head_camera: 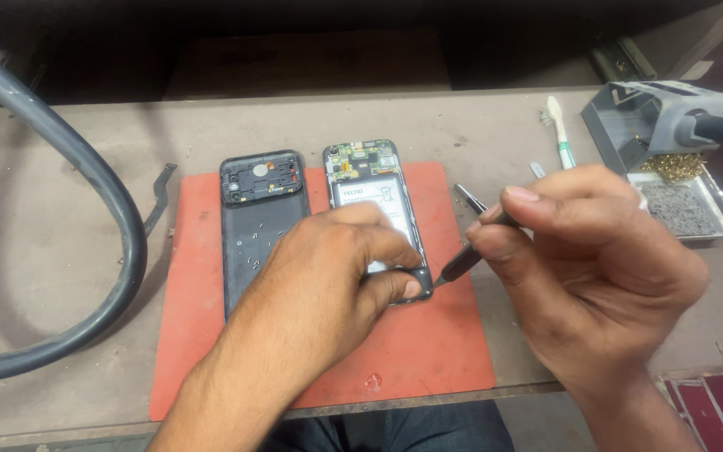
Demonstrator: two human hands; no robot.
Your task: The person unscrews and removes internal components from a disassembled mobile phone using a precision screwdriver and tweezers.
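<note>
Right hand [596, 268] pinches tweezers [462, 259] at the opened phone [374, 192], which left hand [336, 268] grips.

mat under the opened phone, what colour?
Orange-red, plain, no pattern. The mat shows best in the head view, under the opened phone.

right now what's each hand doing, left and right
Left hand: closed on the lower end of the opened phone, pinning it to the red mat.
Right hand: closed around tweezers, tip at the phone's bottom corner.
</note>
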